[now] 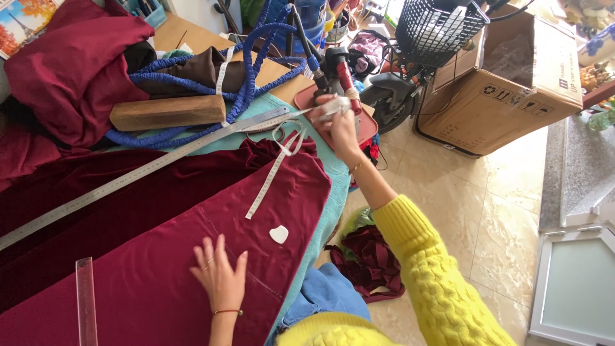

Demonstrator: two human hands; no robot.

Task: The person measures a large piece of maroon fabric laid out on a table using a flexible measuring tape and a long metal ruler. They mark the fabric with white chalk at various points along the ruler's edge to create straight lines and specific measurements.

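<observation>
A work table [330,176] with a teal cover fills the left of the frame. Dark red velvet cloth [147,256] is spread across it, with a long steel ruler [141,170] lying diagonally, a wooden block [168,112] at upper left and blue coiled hose [246,83] behind; scraps [368,263] lie on the tiled floor [474,211] at lower right
</observation>
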